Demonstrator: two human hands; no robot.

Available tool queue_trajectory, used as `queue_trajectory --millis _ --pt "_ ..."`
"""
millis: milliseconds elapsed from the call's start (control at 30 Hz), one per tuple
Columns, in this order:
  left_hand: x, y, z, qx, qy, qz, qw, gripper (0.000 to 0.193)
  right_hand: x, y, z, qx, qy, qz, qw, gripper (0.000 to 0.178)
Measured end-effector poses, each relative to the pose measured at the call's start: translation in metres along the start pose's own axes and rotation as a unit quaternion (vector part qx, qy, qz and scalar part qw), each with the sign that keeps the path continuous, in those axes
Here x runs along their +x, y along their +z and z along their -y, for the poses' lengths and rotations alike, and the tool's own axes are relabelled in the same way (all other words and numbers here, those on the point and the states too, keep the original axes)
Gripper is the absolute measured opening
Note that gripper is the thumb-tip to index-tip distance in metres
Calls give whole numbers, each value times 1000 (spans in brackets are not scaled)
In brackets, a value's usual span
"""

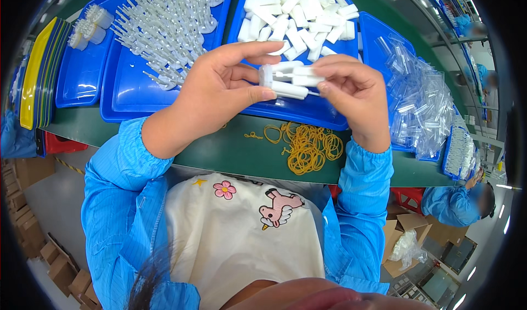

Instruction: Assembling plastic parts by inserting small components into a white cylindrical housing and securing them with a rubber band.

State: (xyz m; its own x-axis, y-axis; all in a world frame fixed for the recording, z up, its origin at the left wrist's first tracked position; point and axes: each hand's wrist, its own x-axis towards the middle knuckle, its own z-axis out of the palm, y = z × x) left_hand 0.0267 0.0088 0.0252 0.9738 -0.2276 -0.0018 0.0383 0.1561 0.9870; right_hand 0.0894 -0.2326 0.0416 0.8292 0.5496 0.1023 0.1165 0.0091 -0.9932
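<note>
Just above the trays, my left hand (211, 87) grips a small bunch of white stemmed plastic parts (266, 76) by their wide ends, its index finger stretched past them. White sleeve-like cylinders (290, 90) sit around the stems, and one bare thin stem tip sticks out to the right. My right hand (354, 90) is closed at the bunch's free end, with thumb and fingers on a white cylinder (307, 75). Its fingers partly hide that end. Beneath the hands lies a blue tray (324, 115) heaped with loose white cylinders (299, 13).
Yellow rubber bands (310, 148) lie on the green table (219, 151) before me. At left are a blue tray (123, 101) of stemmed parts, finished-looking bundles (90, 27) and stacked trays (35, 74). Clear plastic tubes (420, 101) fill a right-hand tray. A co-worker (455, 203) sits far right.
</note>
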Motion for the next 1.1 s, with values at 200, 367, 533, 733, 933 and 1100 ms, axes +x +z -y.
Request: queue_trajectory --millis 200,367,533,733,933,1100 --pt "0 1 5 4 30 17 999 62 0 18 -3 -3 -25 21 999 21" --pt "-2 0 7 83 90 -4 992 56 4 23 -2 -52 -22 33 998 21" --pt "2 5 4 122 133 -10 984 45 0 20 -2 -209 -169 -27 963 53" --pt "-16 18 -12 132 150 1 980 49 -10 25 -13 -69 -58 67 994 49" --pt "-48 -52 -68 451 391 -184 781 42 -5 24 -13 13 -94 -60 994 34" --pt "-58 -210 -89 663 168 -431 588 43 -4 30 -10 24 -72 -94 993 31"
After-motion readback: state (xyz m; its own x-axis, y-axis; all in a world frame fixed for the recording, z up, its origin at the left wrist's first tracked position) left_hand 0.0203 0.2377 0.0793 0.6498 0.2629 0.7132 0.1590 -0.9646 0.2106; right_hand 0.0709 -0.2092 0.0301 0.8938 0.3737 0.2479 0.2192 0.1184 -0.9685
